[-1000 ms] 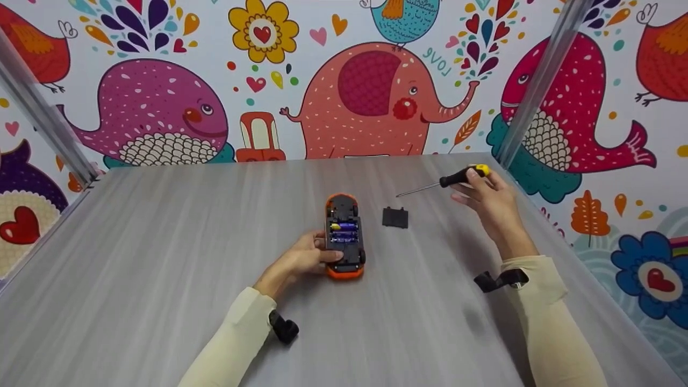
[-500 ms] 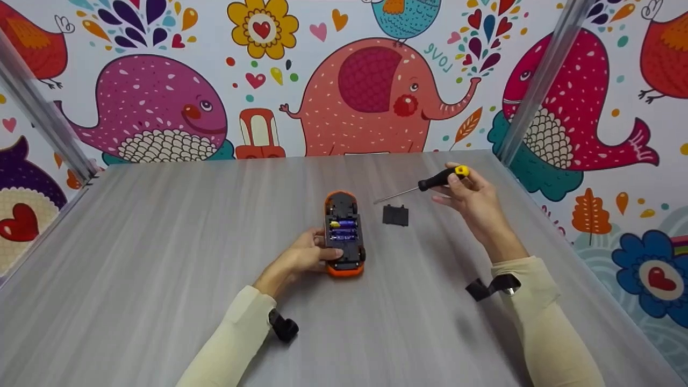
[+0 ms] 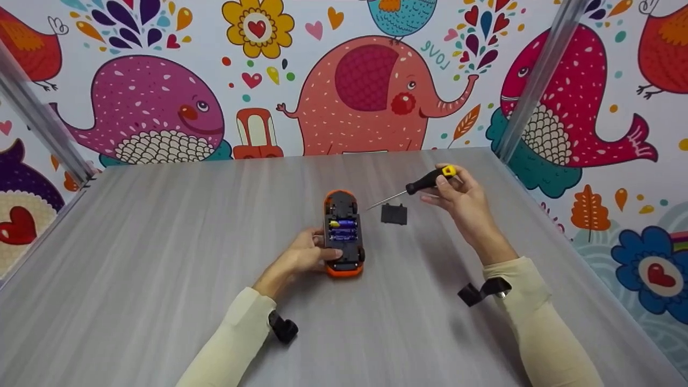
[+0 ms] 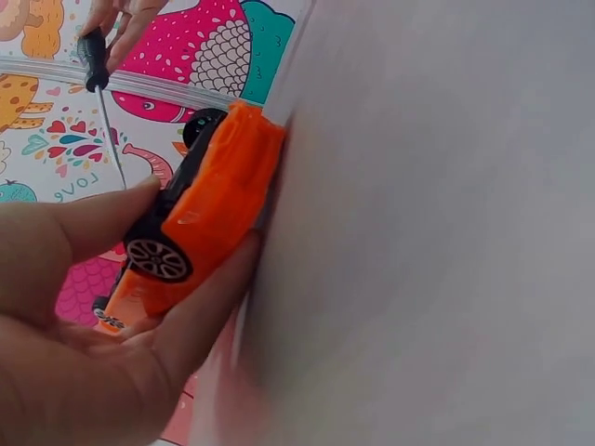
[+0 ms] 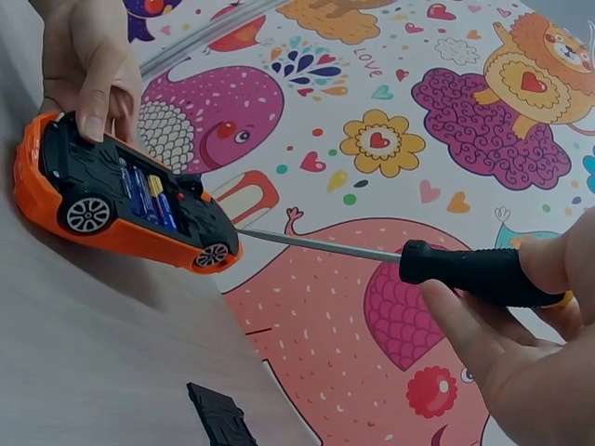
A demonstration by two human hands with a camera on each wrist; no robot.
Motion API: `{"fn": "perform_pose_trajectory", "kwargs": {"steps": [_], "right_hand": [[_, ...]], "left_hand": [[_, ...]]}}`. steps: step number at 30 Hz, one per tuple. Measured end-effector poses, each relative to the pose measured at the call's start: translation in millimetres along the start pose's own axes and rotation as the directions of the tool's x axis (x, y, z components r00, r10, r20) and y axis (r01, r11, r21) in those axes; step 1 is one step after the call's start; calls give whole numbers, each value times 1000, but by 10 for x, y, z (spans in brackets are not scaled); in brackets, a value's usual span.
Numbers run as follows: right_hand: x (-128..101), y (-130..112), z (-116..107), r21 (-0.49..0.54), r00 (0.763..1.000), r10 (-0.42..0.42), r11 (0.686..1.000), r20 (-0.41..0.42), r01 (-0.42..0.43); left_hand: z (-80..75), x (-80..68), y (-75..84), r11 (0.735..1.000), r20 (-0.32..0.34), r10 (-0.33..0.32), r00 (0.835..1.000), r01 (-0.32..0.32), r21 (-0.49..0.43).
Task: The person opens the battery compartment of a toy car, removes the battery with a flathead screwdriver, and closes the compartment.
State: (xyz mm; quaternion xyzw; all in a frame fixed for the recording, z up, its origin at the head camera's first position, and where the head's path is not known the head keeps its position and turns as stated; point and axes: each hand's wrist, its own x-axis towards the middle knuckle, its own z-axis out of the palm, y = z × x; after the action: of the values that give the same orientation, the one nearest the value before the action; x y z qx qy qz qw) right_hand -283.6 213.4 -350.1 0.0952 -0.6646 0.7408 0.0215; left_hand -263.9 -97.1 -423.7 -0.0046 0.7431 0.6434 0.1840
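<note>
An orange toy car (image 3: 344,269) is held upside down by my left hand (image 3: 302,255), thumb over its black underside and fingers beneath the body. Its battery compartment is uncovered, with several purple batteries (image 5: 149,193) inside, one with a yellow part. My right hand (image 3: 463,207) pinches the black handle of a screwdriver (image 3: 424,181) that has a yellow end. The metal shaft slants down to the left, its tip just right of the car in the head view. The black battery cover (image 3: 394,214) lies on the table between the car and my right hand.
The grey wood-grain table (image 3: 177,242) reaches back to a wall (image 3: 269,97) printed with cartoon animals. Metal posts (image 3: 529,102) stand at the table's back corners. Black straps (image 3: 484,290) hang at both wrists.
My right hand has moved left with the screwdriver, bringing the tip from beyond the battery cover to beside the car. My left hand and the car stay nearly still.
</note>
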Motion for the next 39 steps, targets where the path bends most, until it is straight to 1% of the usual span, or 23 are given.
{"fn": "perform_pose_trajectory", "kwargs": {"steps": [8,11,17,24,31,34,39], "right_hand": [[-23,6,61,-36,999,-22,999,39,23],[-25,14,84,-42,999,-24,999,42,26],[-42,23,136,-44,999,-38,998,26,39],[-48,64,197,-68,999,-35,997,19,36],[-67,99,248,-85,999,-39,996,17,40],[-76,105,271,-88,998,-50,995,25,52],[-94,108,306,-120,996,-79,989,29,82]], "left_hand": [[1,-18,23,999,13,-4,1000,5,-35],[-3,-22,18,1000,7,10,1000,-10,-9],[-4,-5,7,1000,-8,13,1000,-13,27],[6,-3,-1,999,-21,19,1000,-18,40],[58,-2,-10,997,-26,68,997,-67,45],[73,-2,-17,996,-41,77,996,-75,51],[81,-7,-15,996,-59,73,996,-69,58]]}}
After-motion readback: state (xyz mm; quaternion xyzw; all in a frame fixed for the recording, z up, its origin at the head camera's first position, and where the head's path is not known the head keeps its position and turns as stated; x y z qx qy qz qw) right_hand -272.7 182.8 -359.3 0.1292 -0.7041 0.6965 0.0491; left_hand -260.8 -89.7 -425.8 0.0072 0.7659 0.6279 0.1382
